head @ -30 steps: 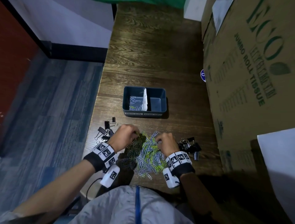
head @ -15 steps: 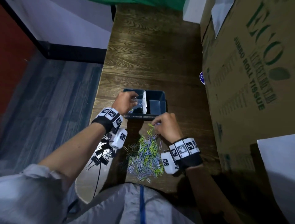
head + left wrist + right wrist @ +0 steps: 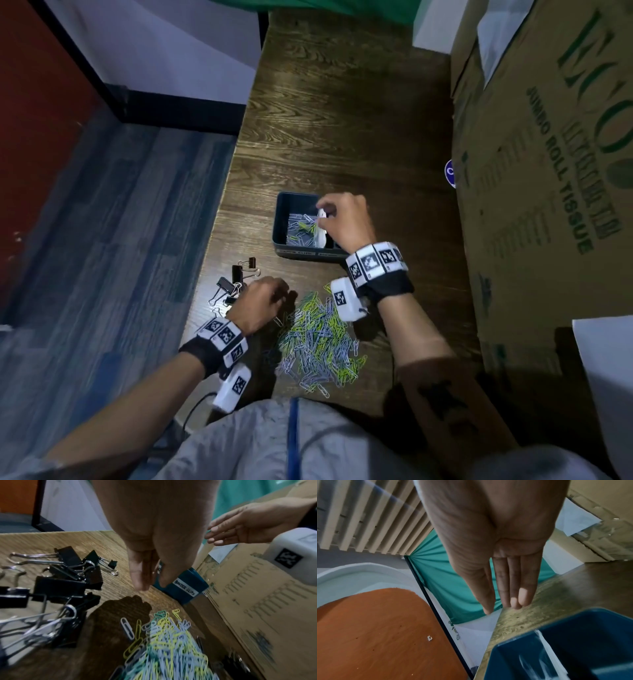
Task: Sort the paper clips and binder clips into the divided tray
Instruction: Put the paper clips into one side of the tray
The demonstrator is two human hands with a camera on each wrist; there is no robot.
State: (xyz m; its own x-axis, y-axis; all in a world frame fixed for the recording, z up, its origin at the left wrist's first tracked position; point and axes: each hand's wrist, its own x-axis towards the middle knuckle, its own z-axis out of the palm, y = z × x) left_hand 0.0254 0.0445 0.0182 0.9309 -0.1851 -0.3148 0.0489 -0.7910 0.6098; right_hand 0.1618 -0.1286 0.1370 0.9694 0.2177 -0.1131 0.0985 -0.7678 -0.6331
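Observation:
A blue divided tray (image 3: 281,222) stands on the wooden table, split by a white divider (image 3: 322,236). Its left compartment holds several paper clips (image 3: 299,229). My right hand (image 3: 322,212) hovers over the divider with straight fingers (image 3: 523,596) and holds nothing; the tray's rim (image 3: 590,613) lies just below it. A pile of paper clips (image 3: 318,342) in green, yellow and pale blue lies near me. My left hand (image 3: 284,301) hangs above the table between that pile (image 3: 163,642) and the black binder clips (image 3: 236,281), its fingers (image 3: 139,577) pointing down, nothing visibly held.
A large cardboard box (image 3: 548,171) walls off the table's right side. The table's left edge (image 3: 219,260) runs just beside the binder clips (image 3: 65,574), with floor beyond. The tray's front (image 3: 185,588) bears a "BINDER CLIPS" label.
My left hand came back from the tray to the table beside the pile. My right hand rose from the pile to the tray and opened; more clips lie in the left compartment.

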